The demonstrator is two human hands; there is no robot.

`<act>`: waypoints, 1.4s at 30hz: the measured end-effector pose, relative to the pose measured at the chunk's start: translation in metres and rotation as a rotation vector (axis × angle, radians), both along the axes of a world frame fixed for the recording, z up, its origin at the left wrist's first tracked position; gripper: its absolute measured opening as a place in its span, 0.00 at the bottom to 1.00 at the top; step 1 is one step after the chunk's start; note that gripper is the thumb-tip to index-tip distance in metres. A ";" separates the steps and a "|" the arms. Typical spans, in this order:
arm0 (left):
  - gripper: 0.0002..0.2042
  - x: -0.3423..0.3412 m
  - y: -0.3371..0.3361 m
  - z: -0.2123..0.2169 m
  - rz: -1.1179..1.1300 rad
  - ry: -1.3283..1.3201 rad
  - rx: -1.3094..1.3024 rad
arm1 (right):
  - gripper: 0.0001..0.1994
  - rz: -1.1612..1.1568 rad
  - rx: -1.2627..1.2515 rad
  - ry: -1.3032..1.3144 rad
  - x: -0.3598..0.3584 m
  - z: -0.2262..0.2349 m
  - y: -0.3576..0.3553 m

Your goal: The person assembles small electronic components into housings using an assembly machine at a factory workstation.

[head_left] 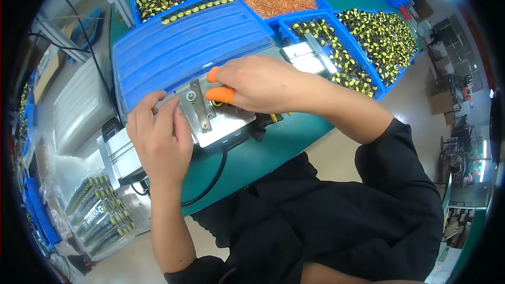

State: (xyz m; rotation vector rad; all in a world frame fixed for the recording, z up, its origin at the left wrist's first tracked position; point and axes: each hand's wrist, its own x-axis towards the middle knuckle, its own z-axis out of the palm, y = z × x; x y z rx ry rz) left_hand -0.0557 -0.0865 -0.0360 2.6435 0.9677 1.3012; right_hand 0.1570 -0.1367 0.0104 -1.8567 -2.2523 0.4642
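My right hand (258, 85) reaches over a metal fixture plate (226, 125), with orange finger cots (220, 94) on its thumb and a finger. Those fingertips close on a small black-and-yellow part (216, 103), mostly hidden beneath them. Beside them a flat steel bar (200, 106) is fastened to the plate with two bolts. My left hand (160, 134) is at the plate's left end, its fingers bent and somewhat apart, with nothing visible between them. The plate sits on a long metal device whose silver ends (122, 150) stick out on both sides.
Behind the fixture lies a blue ridged tray (184, 47) with a row of yellow-and-black parts (197, 9). Blue bins hold more such parts (376, 42) and copper-coloured pieces (276, 0). A black cable (215, 179) hangs over the green table (284, 144). Packed plastic trays (100, 210) lie lower left.
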 end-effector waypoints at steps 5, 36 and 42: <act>0.08 0.003 0.000 -0.001 0.011 0.015 -0.010 | 0.14 0.255 0.303 0.053 0.011 -0.028 -0.004; 0.16 0.019 -0.008 0.029 -0.227 0.496 -0.070 | 0.13 -0.825 0.576 0.285 0.255 -0.056 -0.083; 0.09 0.045 -0.005 0.013 -0.209 0.406 -0.325 | 0.13 -0.881 0.156 0.062 0.273 -0.098 -0.104</act>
